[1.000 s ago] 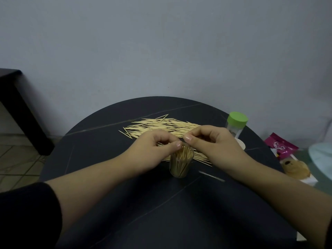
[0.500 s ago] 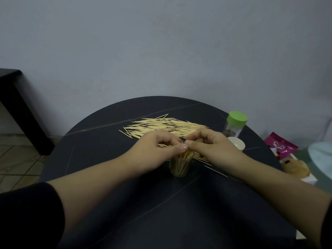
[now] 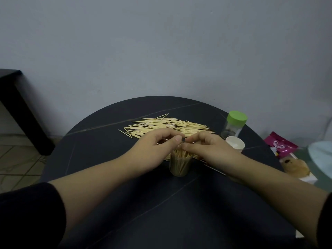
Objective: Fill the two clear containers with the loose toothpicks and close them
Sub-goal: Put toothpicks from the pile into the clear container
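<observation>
An open clear container packed with upright toothpicks stands at the middle of the round black table. Just above its mouth my left hand and my right hand meet, fingers curled, both pinching a few toothpicks held level between them. Behind the hands lies a wide pile of loose toothpicks. A second clear container with a green lid stands at the table's right edge, closed. A white lid lies in front of it.
A single toothpick lies under my right forearm. Right of the table sit a pink packet, a small bear-shaped item and a pale round thing. A dark bench stands at the left by the wall.
Both hands have shifted slightly back from the container's mouth toward the pile, leaving its top more exposed. The right hand has uncovered the white lid.
</observation>
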